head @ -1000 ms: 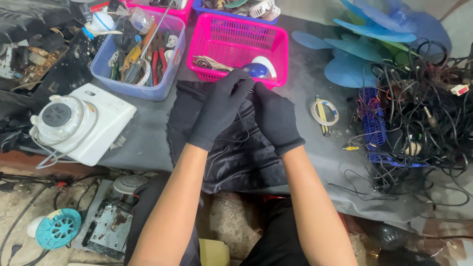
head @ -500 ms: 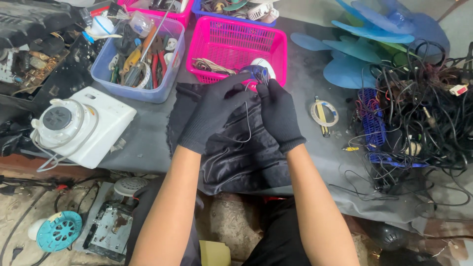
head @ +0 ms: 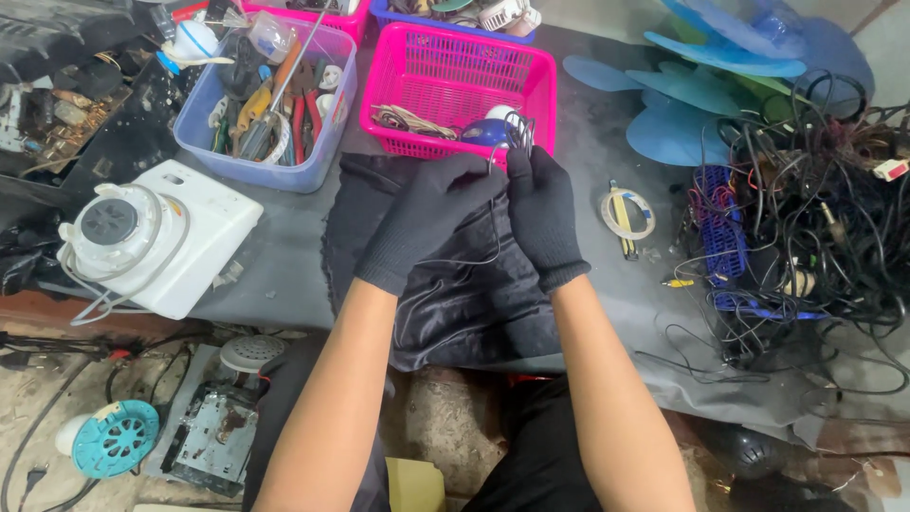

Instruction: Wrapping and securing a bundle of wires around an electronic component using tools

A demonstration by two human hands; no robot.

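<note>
We see a thin dark wire (head: 479, 254) pinched between two gloved hands over the front edge of the workbench. It loops up in a small coil above the fingertips, close to the pink basket (head: 455, 90), and a slack strand hangs down in a curve across the black cloth (head: 445, 303) below the hands.

The left hand (head: 431, 218), in a black knit glove, reaches in from the lower left with the forearm bare and angled up toward the middle; its fingers are curled shut, gripping the wire at the tips. The right hand (head: 542, 213), gloved the same, stands more upright, forearm rising from the lower right, fingers closed on the wire just beside the left fingertips. The two hands touch or nearly touch at the top.

Inside the pink basket lie a blue and white round part (head: 491, 128) and some pale cords. To the left sits a blue bin (head: 284, 171) full of pliers and screwdrivers, and nearer us a white device (head: 152, 237) with a round top. To the right lie a small roll of tape (head: 627, 211), a heap of tangled cables (head: 806, 218) and blue fan blades (head: 720, 85).
</note>
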